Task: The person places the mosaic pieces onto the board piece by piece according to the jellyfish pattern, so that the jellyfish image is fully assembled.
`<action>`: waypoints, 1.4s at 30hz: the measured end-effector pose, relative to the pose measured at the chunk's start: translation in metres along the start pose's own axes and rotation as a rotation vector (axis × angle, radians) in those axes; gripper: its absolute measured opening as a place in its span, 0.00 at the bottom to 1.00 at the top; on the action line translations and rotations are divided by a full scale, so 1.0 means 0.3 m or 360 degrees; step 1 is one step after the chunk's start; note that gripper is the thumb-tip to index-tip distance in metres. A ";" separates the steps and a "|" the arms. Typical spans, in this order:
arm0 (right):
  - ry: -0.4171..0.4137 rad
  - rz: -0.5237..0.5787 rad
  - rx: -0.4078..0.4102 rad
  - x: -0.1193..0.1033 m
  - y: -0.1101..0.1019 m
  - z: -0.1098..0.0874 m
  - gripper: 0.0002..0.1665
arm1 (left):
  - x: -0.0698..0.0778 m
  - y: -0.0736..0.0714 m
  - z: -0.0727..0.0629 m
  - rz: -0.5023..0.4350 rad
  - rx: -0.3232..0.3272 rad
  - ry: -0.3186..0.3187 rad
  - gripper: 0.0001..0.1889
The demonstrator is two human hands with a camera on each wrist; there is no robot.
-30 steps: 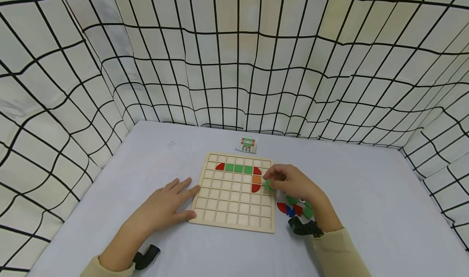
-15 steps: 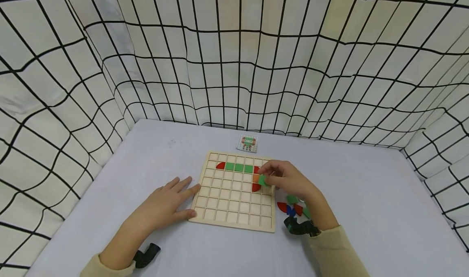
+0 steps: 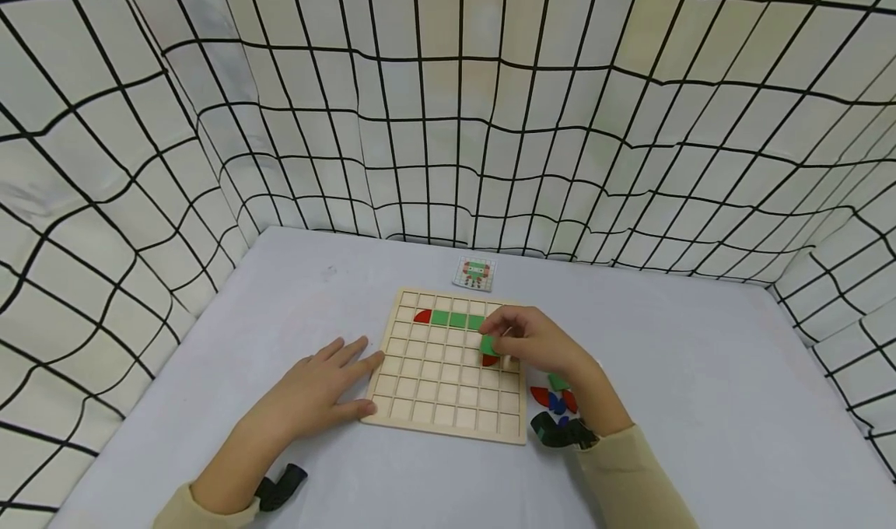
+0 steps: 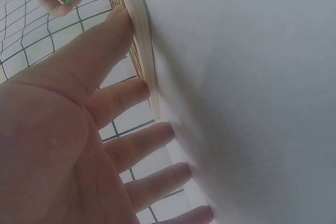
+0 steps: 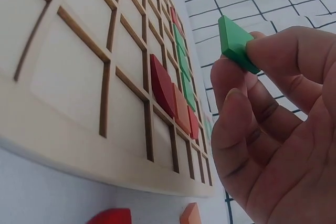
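Note:
My right hand (image 3: pixel 530 338) pinches a green square tile (image 5: pixel 234 44) between thumb and fingers, held above the right part of a wooden grid board (image 3: pixel 434 393). Along an upper row of the board lie a red rounded piece (image 3: pixel 423 317) and several green squares (image 3: pixel 457 321). In the right wrist view, an orange square (image 5: pixel 181 109) sits between two red pieces; in the head view my right hand and the tile hide part of these. My left hand (image 3: pixel 315 395) lies with fingers spread at the board's left side, thumb and index finger touching its edge.
A small pattern card (image 3: pixel 475 273) lies behind the board. Loose red (image 3: pixel 540 395), blue (image 3: pixel 556 404) and green (image 3: pixel 558 382) pieces lie right of the board, partly hidden by my right wrist. Black netting over white sheeting (image 3: pixel 455 148) borders the table's back and sides.
My right hand has carried the green tile leftward from the board's right edge to above the column with the orange square. The left hand has stayed in place.

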State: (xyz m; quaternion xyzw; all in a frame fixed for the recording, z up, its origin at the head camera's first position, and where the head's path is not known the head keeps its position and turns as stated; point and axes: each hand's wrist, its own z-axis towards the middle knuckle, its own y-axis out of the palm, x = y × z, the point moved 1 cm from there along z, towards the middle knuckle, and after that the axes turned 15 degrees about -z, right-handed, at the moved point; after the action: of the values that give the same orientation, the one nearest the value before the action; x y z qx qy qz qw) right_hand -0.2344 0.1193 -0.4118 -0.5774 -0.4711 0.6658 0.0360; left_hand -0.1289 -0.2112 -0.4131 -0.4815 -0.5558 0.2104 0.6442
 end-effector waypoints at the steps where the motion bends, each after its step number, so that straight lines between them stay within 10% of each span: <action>1: -0.0008 -0.0008 -0.0007 -0.002 0.001 0.004 0.14 | 0.000 0.000 0.000 0.0000 0.0002 0.0002 0.38; 42: 0.0041 -0.0505 -0.0060 -0.033 0.071 0.080 0.04 | 0.007 -0.003 0.004 -0.0012 -0.0017 -0.0013 0.38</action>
State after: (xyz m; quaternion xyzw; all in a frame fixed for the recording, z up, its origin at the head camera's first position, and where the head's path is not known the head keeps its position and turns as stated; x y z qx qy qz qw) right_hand -0.2399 0.0877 -0.4215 -0.5049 -0.5682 0.6354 0.1359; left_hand -0.1298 -0.2095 -0.4114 -0.4818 -0.5614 0.2070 0.6402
